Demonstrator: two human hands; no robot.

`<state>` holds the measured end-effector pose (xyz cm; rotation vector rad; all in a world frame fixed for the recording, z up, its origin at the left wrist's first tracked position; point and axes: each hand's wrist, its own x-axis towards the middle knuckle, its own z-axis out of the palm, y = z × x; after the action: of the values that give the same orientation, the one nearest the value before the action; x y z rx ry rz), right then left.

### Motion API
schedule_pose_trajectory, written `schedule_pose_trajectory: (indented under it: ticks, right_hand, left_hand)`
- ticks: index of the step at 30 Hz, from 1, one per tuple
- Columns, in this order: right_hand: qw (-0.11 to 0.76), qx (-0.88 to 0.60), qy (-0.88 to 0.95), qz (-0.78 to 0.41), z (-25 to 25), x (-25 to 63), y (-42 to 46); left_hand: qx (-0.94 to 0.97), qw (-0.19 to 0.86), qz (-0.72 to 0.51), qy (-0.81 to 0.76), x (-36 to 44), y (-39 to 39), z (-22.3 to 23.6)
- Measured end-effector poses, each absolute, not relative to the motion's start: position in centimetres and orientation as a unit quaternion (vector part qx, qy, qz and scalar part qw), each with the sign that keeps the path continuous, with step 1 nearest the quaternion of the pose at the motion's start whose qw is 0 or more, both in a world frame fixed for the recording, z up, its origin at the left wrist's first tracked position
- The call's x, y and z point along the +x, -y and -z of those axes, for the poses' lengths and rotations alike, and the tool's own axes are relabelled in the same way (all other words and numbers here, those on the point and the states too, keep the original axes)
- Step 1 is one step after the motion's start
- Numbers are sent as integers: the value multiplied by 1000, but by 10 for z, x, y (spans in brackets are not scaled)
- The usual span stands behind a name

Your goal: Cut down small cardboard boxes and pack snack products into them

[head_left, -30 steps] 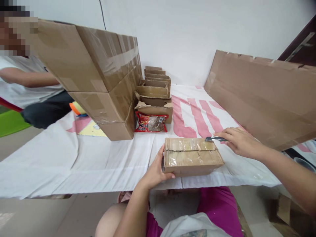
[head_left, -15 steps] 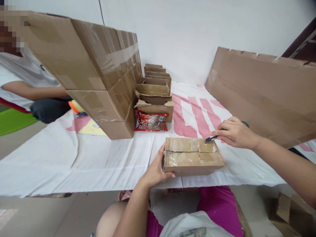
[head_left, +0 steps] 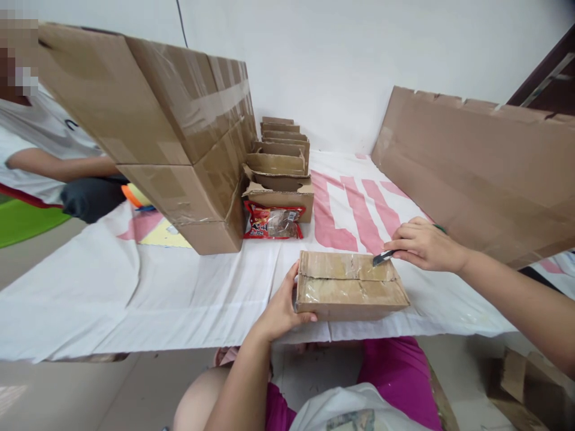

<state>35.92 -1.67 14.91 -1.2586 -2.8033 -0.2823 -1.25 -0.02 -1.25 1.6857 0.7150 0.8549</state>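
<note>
A small taped cardboard box (head_left: 353, 293) lies near the table's front edge, its top flaps parted by a narrow slit. My left hand (head_left: 286, 305) grips the box's left end, thumb on the front side and fingers behind. In my right hand (head_left: 422, 245) is a utility knife (head_left: 381, 258); its tip rests at the top of the box, toward the back right. Fingers wrap the knife's handle, hiding most of it. Behind the box, a red and clear food packet (head_left: 274, 221) leans against an open carton (head_left: 281, 194).
Stacked taped cartons (head_left: 206, 120) form a wall on the left, with another person's arm (head_left: 63, 164) beyond. A row of open cartons runs back toward the wall. A big cardboard sheet (head_left: 480, 173) stands on the right. An opened box (head_left: 530, 383) sits on the floor.
My right hand and the knife have shifted very slightly down on the box top. The left hand keeps its hold; the whole view has drifted a little.
</note>
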Motion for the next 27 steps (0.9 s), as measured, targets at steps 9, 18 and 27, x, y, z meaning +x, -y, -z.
schedule_pose_trajectory:
  ticks: [9,18,27]
  right_hand:
    - [42,-381,915,121,-137,357,35]
    - [106,-510,837,165,-135,362,52]
    - [125,-549,818,113,-123,332,62]
  left_hand:
    - [707,521,-365,-307,-11,-3,16]
    - [694,541,-365,-305,-11,-1,23]
    - [701,535,-356,-310,-13,-1,26]
